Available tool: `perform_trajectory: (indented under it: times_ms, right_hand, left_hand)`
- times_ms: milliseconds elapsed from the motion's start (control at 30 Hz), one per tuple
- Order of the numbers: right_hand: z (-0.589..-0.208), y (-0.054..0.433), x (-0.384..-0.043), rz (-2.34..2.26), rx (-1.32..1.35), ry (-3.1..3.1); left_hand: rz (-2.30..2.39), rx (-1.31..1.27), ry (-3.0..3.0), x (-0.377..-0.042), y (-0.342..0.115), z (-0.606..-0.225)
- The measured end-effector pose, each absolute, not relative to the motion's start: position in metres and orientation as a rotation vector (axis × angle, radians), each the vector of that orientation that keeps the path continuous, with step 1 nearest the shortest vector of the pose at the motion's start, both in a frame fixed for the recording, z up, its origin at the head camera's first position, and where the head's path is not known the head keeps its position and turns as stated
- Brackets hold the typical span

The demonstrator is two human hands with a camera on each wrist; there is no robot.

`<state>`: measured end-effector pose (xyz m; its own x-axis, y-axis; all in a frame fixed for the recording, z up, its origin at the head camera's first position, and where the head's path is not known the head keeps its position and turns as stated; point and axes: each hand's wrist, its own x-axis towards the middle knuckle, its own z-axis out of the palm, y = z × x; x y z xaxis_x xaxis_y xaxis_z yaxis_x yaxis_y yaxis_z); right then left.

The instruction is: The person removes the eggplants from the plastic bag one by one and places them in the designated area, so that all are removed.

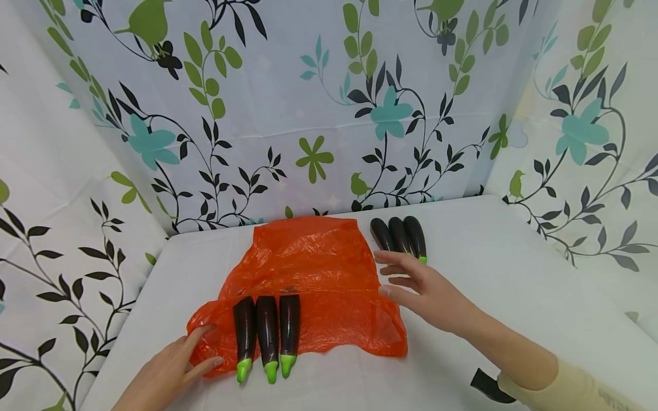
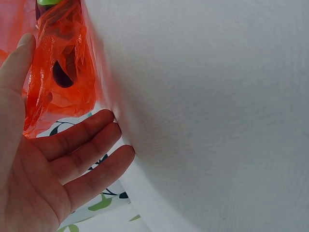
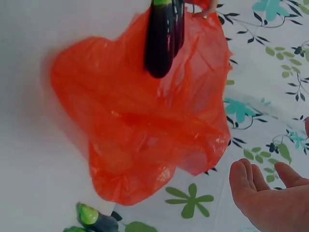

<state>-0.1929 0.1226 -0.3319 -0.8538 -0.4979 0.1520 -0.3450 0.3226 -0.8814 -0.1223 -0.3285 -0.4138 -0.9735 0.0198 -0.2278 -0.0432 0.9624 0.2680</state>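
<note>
An orange-red plastic bag (image 1: 329,257) lies spread on the white table. Side by side on its front left part are three dark eggplants (image 1: 267,328), green stem ends toward me. My left hand (image 1: 167,365) rests at the bag's left edge, thumb and forefinger apart against the film. In the left wrist view its other fingers (image 2: 87,166) are nearly straight; the bag partly hides the forefinger. Over the bag's right edge hovers my right hand (image 1: 418,285), fingers loosely extended and holding nothing. Just beyond it lie three more eggplants (image 1: 398,233), partly covered by the hand.
Behind and at the sides hangs a white curtain (image 1: 272,131) with leaf, flower and bird prints. The white table (image 1: 493,245) extends right of the bag. A black strap (image 1: 490,387) shows at the right sleeve.
</note>
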Motion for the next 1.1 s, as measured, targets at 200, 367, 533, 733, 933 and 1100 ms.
perform_trajectory:
  times_ms: [200,367,533,733,933,1100]
  right_hand:
    - [-0.335,0.106,-0.174,-1.467,-0.901,2.354]
    - [-0.339,0.090,-0.165,-1.389,-0.983,2.292]
    - [-0.347,0.073,-0.163,-1.359,-0.979,2.208]
    - [-0.367,0.052,-0.167,-1.314,-0.952,2.124]
    - [-0.385,0.035,-0.177,-1.265,-0.854,2.111]
    - [-0.395,0.024,-0.182,-1.240,-0.756,2.109]
  left_hand:
    - [0.403,-0.023,2.874,-0.122,-0.329,-0.414]
    - [0.402,-0.016,2.881,-0.122,-0.330,-0.414]
    - [0.402,-0.017,2.881,-0.123,-0.331,-0.415]
    - [0.397,-0.018,2.876,-0.123,-0.330,-0.416]
    - [0.399,-0.017,2.879,-0.122,-0.331,-0.416]
    - [0.408,0.010,2.900,-0.121,-0.331,-0.415]
